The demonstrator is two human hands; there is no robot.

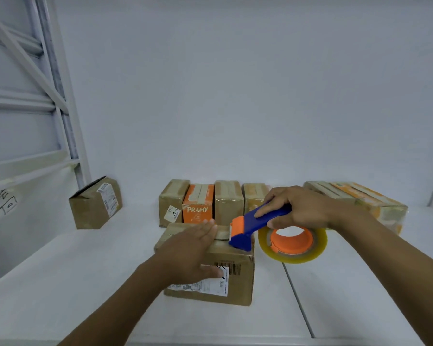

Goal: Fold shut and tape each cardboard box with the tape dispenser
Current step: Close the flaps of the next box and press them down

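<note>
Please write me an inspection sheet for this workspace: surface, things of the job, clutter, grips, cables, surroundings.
surface: white table, a seam runs through it.
job's things: front box, flaps shut; dispenser with its head on that box's top right edge; tape roll to the right of the box; back row of four boxes; a left box; a wide right box.
clutter: nothing seen.
grips: left hand presses flat on the front box; right hand grips the dispenser.
cables: nothing seen.
surroundings: white wall; metal rack at left.
</note>
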